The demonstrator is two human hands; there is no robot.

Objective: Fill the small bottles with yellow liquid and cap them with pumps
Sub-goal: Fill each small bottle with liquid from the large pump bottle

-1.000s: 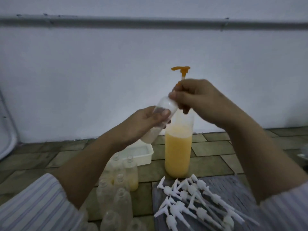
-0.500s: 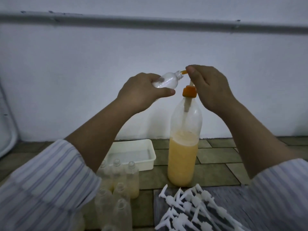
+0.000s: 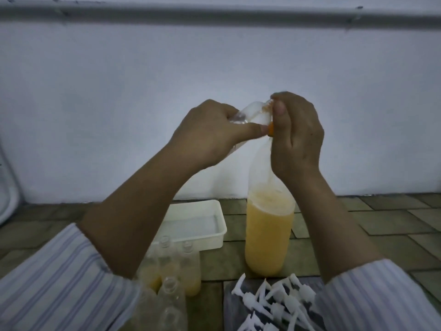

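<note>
Colours here are pretty muted tbh. The big bottle (image 3: 268, 225) at centre-right is clear plastic, and its lower half is a cloudy orange-yellow liquid with a paler foamy layer on top. A bit of bright orange collar (image 3: 270, 131) peeks out between the two hands. The small bottle (image 3: 248, 113) held up in the middle is clear. The small bottles (image 3: 177, 266) at lower centre are see-through too, some with yellow at the bottom. The pumps (image 3: 274, 304) at bottom right are white, lying on a dark grey surface (image 3: 229, 314). The tray (image 3: 205, 225) is off-white. Both sleeves (image 3: 59, 283) are white with thin blue-purple stripes. The floor tiles (image 3: 393, 218) are dull olive-green with dark grout, and the wall (image 3: 119, 91) is a pale bluish white.
</note>
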